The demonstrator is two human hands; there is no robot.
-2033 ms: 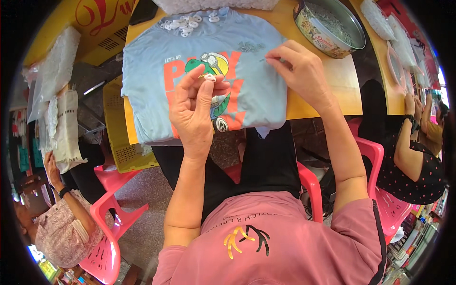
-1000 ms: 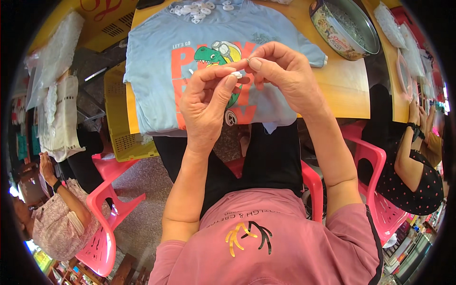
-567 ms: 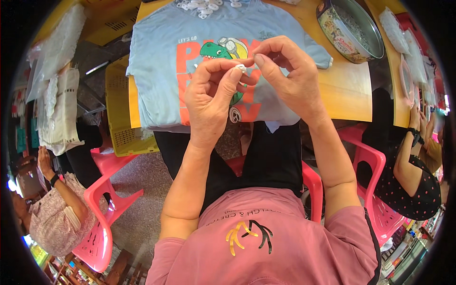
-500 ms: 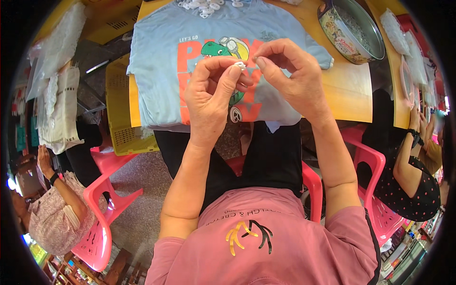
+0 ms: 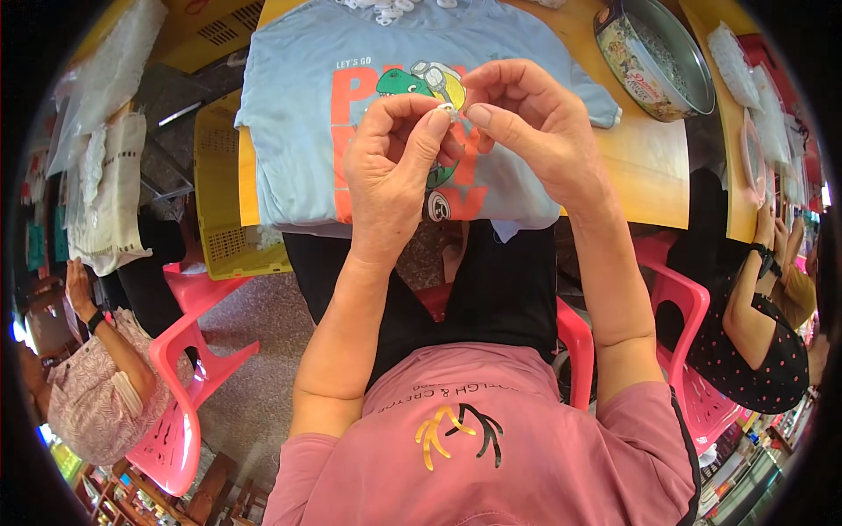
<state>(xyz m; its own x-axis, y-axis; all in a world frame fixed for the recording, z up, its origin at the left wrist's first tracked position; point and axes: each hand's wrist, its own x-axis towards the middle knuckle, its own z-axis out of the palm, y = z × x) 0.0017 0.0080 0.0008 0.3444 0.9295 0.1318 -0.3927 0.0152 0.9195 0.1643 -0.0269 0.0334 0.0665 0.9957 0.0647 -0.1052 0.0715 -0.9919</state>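
Over a light blue T-shirt (image 5: pixel 298 131) lying on the table, both my hands are raised close together. My left hand (image 5: pixel 399 162) is closed, pinching a small white plastic piece (image 5: pixel 449 110) between thumb and forefinger; its exact kind is too small to tell. My right hand (image 5: pixel 535 131) is just to the right of that piece. Its thumb and forefinger stand apart, with nothing visible between them, and the other fingers are curled behind. The shirt carries red lettering and a green dinosaur print, partly hidden by my hands. Several similar white plastic pieces (image 5: pixel 386 12) lie beyond its collar.
A decorated metal tin (image 5: pixel 645 74) holding many tiny shiny pieces stands on the yellow table (image 5: pixel 645 167) at the far right. A yellow plastic crate (image 5: pixel 219 193) is at the left. People sit on both sides by pink chairs (image 5: pixel 180 438).
My right thumb and forefinger, close together before, have parted, and the thumb is nearer the white piece. My left hand keeps its pinch, shifted slightly right. The view has shifted a little.
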